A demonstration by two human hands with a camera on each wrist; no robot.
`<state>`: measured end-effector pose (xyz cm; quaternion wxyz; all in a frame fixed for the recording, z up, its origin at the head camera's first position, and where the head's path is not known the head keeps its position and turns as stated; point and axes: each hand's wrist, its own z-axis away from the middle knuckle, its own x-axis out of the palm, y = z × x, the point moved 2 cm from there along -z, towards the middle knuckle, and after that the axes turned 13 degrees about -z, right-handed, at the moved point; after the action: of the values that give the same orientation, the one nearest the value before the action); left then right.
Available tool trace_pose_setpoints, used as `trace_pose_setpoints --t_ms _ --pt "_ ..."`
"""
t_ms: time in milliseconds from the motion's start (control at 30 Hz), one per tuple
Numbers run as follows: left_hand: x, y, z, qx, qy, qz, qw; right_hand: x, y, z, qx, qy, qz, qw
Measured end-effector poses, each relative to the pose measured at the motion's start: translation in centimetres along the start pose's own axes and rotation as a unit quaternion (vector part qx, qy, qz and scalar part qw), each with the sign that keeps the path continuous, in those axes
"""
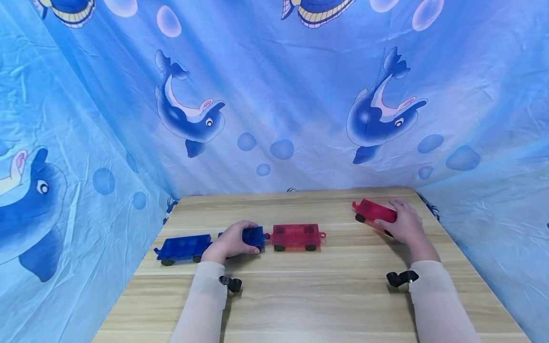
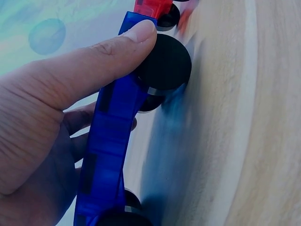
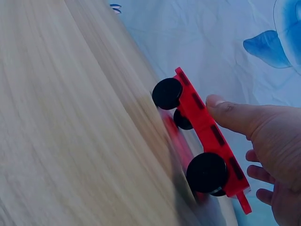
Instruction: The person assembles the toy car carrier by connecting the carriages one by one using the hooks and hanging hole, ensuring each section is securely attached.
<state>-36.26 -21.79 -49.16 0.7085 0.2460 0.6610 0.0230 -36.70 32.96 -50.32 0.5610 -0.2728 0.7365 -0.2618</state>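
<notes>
In the head view, my left hand (image 1: 233,241) grips a blue toy wagon (image 1: 254,237) by its sides. The left wrist view shows the thumb on the side of this blue wagon (image 2: 109,136), above a black wheel. A translucent red wagon (image 1: 296,236) meets its right end at the hitch. Farther right, my right hand (image 1: 404,223) holds another red wagon (image 1: 374,212), which sits at an angle. In the right wrist view, the thumb lies at the top edge of that red wagon (image 3: 207,127); its far side is hidden.
A second blue wagon (image 1: 184,247) stands left of my left hand; the hand hides whether the two blue wagons are joined. The wooden table (image 1: 313,295) is bounded by a blue dolphin curtain (image 1: 274,109) at the back and sides.
</notes>
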Motion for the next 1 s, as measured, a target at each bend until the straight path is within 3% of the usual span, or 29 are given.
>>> trace_pose_setpoints --t_ms 600,1000 --pt "-0.8 -0.1 0.5 0.002 -0.016 0.003 0.9999 -0.1 1.3 0.5 0.039 -0.050 -0.005 0.998" --pt "-1.5 1.8 0.2 0.032 0.041 0.016 0.9985 -0.2 1.6 0.3 0.050 -0.053 -0.010 0.997"
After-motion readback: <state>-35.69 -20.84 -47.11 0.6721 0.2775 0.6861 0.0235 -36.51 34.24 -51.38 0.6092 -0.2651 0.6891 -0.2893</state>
